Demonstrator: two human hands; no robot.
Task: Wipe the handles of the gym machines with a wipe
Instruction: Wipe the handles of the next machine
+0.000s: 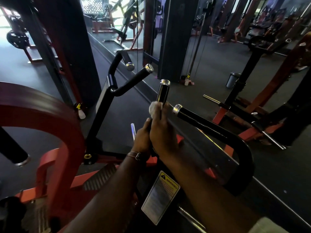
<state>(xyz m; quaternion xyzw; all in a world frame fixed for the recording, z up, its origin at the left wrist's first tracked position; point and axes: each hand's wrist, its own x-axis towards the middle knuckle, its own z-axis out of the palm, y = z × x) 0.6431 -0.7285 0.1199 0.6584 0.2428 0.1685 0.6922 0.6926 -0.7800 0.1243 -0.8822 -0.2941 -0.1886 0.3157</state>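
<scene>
A white wipe [155, 108] is pressed by the curled fingers of the right hand [162, 130] against the upright black handle [162, 92], just below its chrome cap. The same bar is gripped lower down by the left hand [142, 140], apparently; its fingers are hidden.

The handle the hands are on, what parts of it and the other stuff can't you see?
- Head view: the lower handle is hidden by the right hand, left hand and wipe.
- Warning label: small print too blurred to read.
- Left hand's grip: partly hidden behind the right hand.
</scene>
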